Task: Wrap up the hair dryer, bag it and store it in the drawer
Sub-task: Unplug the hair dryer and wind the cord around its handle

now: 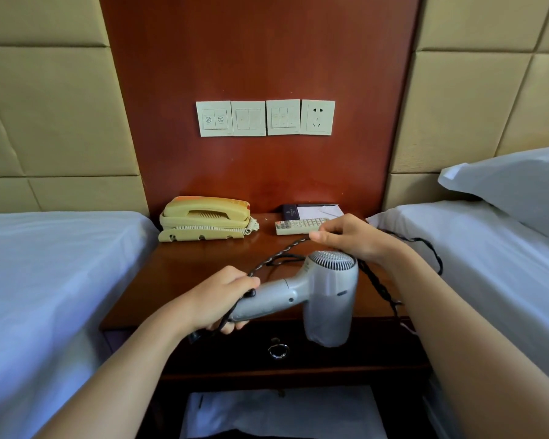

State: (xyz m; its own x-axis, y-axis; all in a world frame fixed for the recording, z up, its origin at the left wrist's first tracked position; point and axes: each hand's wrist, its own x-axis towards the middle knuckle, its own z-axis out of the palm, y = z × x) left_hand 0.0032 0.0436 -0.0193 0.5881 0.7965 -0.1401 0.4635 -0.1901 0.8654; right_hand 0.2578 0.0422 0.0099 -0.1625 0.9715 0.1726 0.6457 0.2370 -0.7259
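Observation:
I hold a silver hair dryer (pixel 324 293) above the front edge of the wooden nightstand (pixel 184 274), its nozzle pointing down. My left hand (pixel 216 299) grips the end of its handle together with a stretch of the dark twisted cord (pixel 282 251). My right hand (pixel 352 236) pinches the cord just behind the dryer's grille. The rest of the cord loops to the right and trails onto the right bed. Below the dryer is the closed drawer with a metal ring pull (pixel 278 350).
A cream telephone (pixel 203 220), a remote control (pixel 301 225) and a notepad folder (pixel 314 211) lie at the back of the nightstand. White beds flank it, with a pillow (pixel 514 185) on the right one. A white bag-like sheet (pixel 282 413) lies on the shelf below.

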